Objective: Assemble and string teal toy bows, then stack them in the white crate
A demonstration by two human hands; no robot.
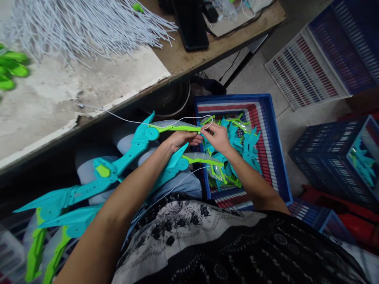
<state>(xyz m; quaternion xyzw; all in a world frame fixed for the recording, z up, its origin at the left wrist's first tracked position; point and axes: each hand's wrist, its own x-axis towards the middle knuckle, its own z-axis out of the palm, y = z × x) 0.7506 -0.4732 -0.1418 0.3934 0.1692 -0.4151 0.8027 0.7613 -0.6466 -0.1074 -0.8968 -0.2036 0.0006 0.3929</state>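
A turquoise toy bow with lime-green limbs lies across my lap. My left hand is closed under the far end of its upper green limb. At that tip, the fingers of my right hand pinch a white cord, which loops above the limb and runs back to the bench edge. A second toy bow rests beneath my left forearm, with another white cord slack from its tip. My fingertips partly cover where cord and limb meet.
Right of my lap stands a blue crate holding several turquoise and green pieces. The bench carries a heap of white cords, green parts and a black phone. More crates are stacked at the right.
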